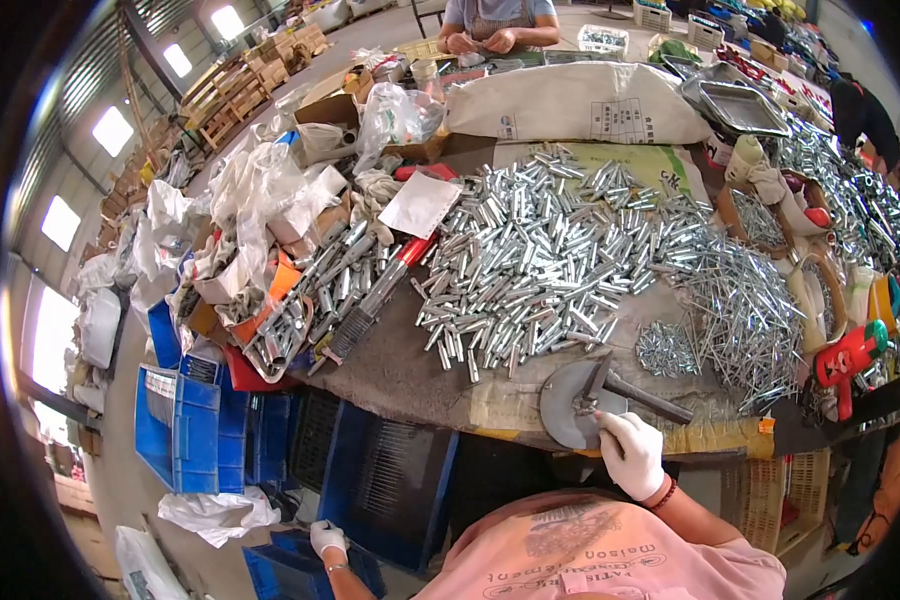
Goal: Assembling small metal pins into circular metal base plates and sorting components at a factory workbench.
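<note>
Right hand (632,455): fingers bent at the round metal plate (558,412), grasp unclear
Worktop (390,372): plate at front edge (bare room leftward)
Left hand (328,541): at blue plastic bin (278,570), can't tell grip

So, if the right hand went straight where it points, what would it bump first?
The right hand would likely bump the metal piece on the grey round plate first; it looks very close, but depth is unclear.

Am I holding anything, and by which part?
Cannot tell: right hand is at the round grey metal plate, left hand at the rim of a blue bin; any grip is unclear.
</note>
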Motion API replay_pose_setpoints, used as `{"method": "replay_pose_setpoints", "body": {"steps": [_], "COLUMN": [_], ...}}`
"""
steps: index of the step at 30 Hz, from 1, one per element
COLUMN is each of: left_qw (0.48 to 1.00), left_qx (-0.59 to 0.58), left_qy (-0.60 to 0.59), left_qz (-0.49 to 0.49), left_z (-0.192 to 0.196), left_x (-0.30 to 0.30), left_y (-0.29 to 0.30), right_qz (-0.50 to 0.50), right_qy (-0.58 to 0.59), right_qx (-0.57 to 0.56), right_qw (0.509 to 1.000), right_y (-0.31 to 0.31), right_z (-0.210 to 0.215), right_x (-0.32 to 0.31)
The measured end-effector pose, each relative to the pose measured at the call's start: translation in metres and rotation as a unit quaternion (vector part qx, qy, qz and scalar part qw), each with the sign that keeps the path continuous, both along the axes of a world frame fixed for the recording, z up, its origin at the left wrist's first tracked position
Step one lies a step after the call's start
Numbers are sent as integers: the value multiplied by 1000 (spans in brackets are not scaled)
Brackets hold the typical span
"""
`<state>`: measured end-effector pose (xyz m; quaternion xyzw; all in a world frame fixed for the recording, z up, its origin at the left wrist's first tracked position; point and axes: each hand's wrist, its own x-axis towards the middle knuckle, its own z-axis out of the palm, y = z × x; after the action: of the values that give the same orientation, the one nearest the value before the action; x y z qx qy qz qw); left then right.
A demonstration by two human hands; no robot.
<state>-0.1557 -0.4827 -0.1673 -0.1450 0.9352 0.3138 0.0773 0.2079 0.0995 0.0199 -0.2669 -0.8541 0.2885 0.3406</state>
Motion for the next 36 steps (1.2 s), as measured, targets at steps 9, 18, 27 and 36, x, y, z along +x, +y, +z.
{"method": "replay_pose_setpoints", "body": {"steps": [9,18,27,36], "left_qw": [999,977,970,983], "left_qx": [-1,-190,-212,-159], "left_qy": [-41,-19,-78,-86], "left_qz": [22,-91,-84,-37], "left_z": [15,2,34,-34], "left_x": [5,22,1,2], "left_y": [21,14,45,58], "right_qz": [-5,11,-58,-92], "right_qy": [-10,-38,-39,-83], "right_qx": [10,-12,51,76], "right_qw": [1000,999,996,989], "right_y": [0,-3,-3,-9], "right_z": [-2,-6,-25,-26], "right_x": [-1,2,4,1]}}
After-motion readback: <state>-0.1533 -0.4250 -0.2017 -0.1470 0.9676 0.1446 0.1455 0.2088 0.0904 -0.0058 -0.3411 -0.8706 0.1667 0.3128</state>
